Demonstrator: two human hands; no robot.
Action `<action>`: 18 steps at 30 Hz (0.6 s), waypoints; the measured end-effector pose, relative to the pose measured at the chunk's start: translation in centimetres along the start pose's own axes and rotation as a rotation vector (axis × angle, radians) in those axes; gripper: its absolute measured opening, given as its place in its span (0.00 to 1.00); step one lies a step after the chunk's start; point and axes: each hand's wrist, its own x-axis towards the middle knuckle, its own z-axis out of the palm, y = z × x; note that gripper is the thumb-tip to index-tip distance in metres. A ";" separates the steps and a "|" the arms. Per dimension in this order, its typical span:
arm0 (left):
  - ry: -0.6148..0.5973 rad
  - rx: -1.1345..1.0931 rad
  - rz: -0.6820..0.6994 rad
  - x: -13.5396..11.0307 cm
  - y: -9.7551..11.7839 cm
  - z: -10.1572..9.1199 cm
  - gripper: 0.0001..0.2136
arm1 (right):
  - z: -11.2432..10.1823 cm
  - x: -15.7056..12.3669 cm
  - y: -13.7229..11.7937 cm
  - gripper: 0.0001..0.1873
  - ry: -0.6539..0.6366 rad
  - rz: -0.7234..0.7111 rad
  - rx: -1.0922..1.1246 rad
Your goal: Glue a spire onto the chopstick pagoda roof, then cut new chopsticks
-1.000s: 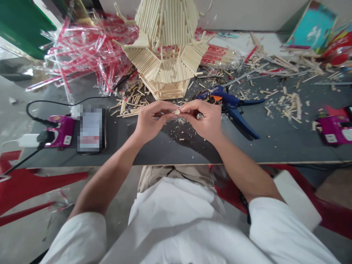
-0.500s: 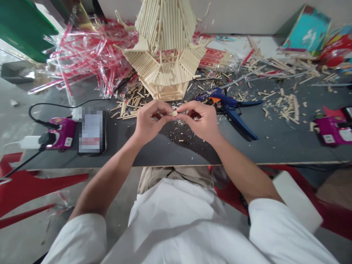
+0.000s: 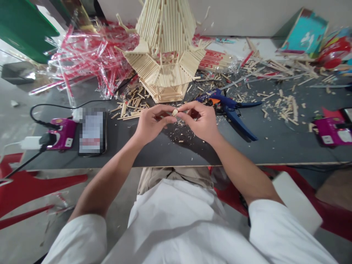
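Clock: centred on the hands, 12 o'clock points away from the person.
Left hand: the left hand (image 3: 150, 124) is half closed, and its fingers pinch the small wood piece (image 3: 175, 112) from the 9 o'clock side.
Right hand: the right hand (image 3: 200, 123) is half closed too, and its fingertips press the same piece from the 3 o'clock side.
Change: compared with half a second ago, the piece looks a little more upright, and the two hands hold it more openly.
Piece place: in the air between the hands, above the dark tabletop (image 3: 275, 148), with fine wood crumbs (image 3: 178, 129) below.
At 9 o'clock: a blurred phone (image 3: 92, 132), then a pink device (image 3: 62, 134) with a white charger (image 3: 30, 143).
At 3 o'clock: blue-handled pliers (image 3: 233, 110) just beside the right hand, then loose stick offcuts (image 3: 288, 108).
At 12 o'clock: a pile of short sticks (image 3: 132, 106), then a tall wooden stick pagoda model (image 3: 163, 69).
At 10 o'clock: clear plastic wrappers with red print (image 3: 88, 62).
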 end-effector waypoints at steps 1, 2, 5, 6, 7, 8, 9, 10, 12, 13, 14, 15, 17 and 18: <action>-0.021 -0.048 -0.018 0.0 -0.1 0.0 0.14 | 0.0 0.0 0.0 0.12 0.003 0.010 0.007; -0.039 -0.083 -0.022 0.0 -0.1 0.0 0.13 | 0.0 0.0 0.1 0.12 0.004 0.020 0.011; -0.072 -0.154 -0.037 0.2 -0.2 0.0 0.11 | 0.0 0.0 0.1 0.13 0.006 0.036 0.005; -0.074 -0.175 -0.059 0.3 -0.3 0.0 0.12 | 0.0 0.1 0.1 0.12 0.005 0.036 0.001; -0.072 -0.197 -0.092 0.4 -0.3 0.0 0.14 | 0.1 0.1 0.1 0.12 0.005 0.035 0.000; -0.069 -0.218 -0.129 0.5 -0.4 -0.1 0.16 | 0.1 0.1 0.2 0.12 0.003 0.034 0.000; -0.065 -0.237 -0.162 0.5 -0.5 -0.1 0.18 | 0.1 0.1 0.2 0.11 0.001 0.032 0.000; -0.064 -0.255 -0.186 0.6 -0.6 -0.2 0.20 | 0.0 0.1 0.3 0.11 -0.004 0.029 0.003; -0.078 -0.284 -0.208 0.7 -0.6 -0.3 0.19 | 0.0 0.1 0.5 0.12 -0.028 0.021 0.017; -0.086 -0.295 -0.207 0.7 -0.6 -0.3 0.18 | -0.1 0.1 0.5 0.13 -0.047 0.018 0.025; -0.096 -0.304 -0.201 0.7 -0.6 -0.4 0.17 | -0.2 0.1 0.5 0.15 -0.066 0.011 0.030; -0.105 -0.311 -0.197 0.7 -0.5 -0.4 0.16 | -0.2 0.2 0.6 0.17 -0.083 -0.002 0.030; -0.121 -0.313 -0.203 0.7 -0.4 -0.4 0.16 | -0.4 0.2 0.5 0.18 -0.106 -0.049 0.005; -0.128 -0.310 -0.210 0.7 -0.3 -0.5 0.17 | -0.4 0.2 0.5 0.17 -0.114 -0.082 -0.013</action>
